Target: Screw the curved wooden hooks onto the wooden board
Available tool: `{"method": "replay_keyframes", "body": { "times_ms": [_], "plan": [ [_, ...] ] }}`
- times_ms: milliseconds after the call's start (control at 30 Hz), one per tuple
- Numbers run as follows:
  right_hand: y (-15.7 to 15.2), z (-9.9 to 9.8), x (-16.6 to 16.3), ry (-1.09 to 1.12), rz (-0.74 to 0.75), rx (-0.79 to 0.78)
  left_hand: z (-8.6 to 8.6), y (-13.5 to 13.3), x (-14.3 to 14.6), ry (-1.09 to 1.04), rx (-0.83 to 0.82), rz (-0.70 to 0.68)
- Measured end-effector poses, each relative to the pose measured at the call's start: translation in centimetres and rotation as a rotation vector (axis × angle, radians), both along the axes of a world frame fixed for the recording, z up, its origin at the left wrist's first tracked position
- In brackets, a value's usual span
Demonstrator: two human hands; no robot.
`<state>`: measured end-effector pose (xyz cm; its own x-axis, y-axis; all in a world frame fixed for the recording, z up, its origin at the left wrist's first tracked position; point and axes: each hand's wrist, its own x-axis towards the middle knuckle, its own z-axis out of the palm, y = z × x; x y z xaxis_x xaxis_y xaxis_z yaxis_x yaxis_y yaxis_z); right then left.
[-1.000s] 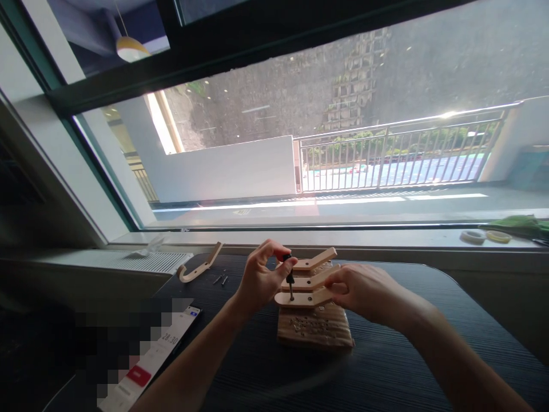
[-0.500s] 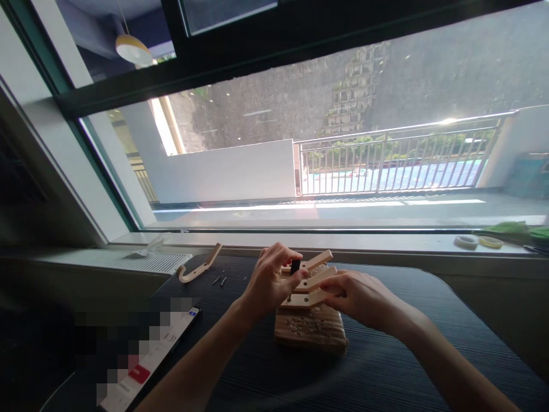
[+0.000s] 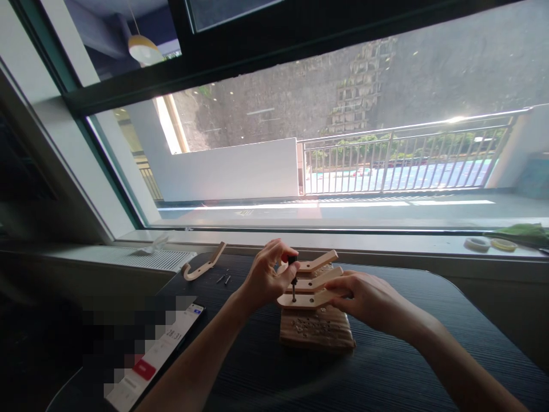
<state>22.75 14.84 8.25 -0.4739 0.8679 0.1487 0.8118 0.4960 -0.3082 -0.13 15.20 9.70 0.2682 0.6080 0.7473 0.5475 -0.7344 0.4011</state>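
Observation:
My left hand (image 3: pixel 271 272) is closed around the black handle of a short screwdriver (image 3: pixel 294 286), held upright. The screwdriver's tip meets the left end of the nearest wooden hook (image 3: pixel 302 301). With my right hand (image 3: pixel 358 292) I grip the raised right end of that same hook. Two more wooden hooks, a middle one (image 3: pixel 319 280) and a far one (image 3: pixel 321 262), lie behind it in a row. All three rest on a wooden board (image 3: pixel 315 337) whose near part is pitted with small holes.
A loose wooden hook (image 3: pixel 203 269) lies at the table's back left, with several screws (image 3: pixel 223 278) beside it. A phone (image 3: pixel 160 360) lies at the left. Tape rolls (image 3: pixel 477 244) sit on the windowsill at the right.
The view has shifted slightly, moving things a little rightward. My left fingers sit differently on the screwdriver, and its shaft and tip now show more. My right hand keeps its hold.

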Motion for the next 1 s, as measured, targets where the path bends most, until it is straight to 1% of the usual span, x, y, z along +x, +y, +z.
{"method": "replay_keyframes", "body": {
  "times_ms": [67, 133, 233, 367, 467, 600, 800, 900, 1000],
  "plan": [
    [0.0, 0.0, 0.0, -0.005, -0.004, -0.001, -0.1, 0.1, -0.2, -0.013, -0.008, -0.031],
    [-0.1, 0.1, 0.0, -0.007, -0.004, 0.002, -0.3, 0.1, -0.3, -0.018, 0.001, -0.022],
    [-0.3, 0.4, -0.1, -0.004, 0.011, 0.0, -0.7, 0.0, 0.0, 0.0, 0.035, 0.044],
    [-0.4, 0.5, -0.2, 0.008, 0.018, 0.008, -1.5, 0.0, 0.6, -0.043, 0.087, 0.155],
    [-0.4, 0.3, -0.2, 0.021, 0.009, 0.017, -1.9, 0.1, 0.9, -0.051, 0.109, 0.171],
    [-0.3, 0.2, -0.3, 0.019, 0.003, 0.022, -1.8, 0.2, 1.0, -0.101, 0.096, 0.132],
    [-0.3, 0.2, -0.2, 0.013, -0.011, 0.017, -1.6, 0.2, 1.2, -0.206, 0.038, 0.036],
    [-0.4, 0.3, -0.3, 0.009, -0.011, 0.001, -1.4, 0.2, 1.2, -0.248, -0.01, -0.037],
    [-0.5, 0.6, -0.3, 0.003, 0.009, -0.011, -1.1, 0.1, 1.2, -0.264, -0.097, -0.128]
  ]
}}
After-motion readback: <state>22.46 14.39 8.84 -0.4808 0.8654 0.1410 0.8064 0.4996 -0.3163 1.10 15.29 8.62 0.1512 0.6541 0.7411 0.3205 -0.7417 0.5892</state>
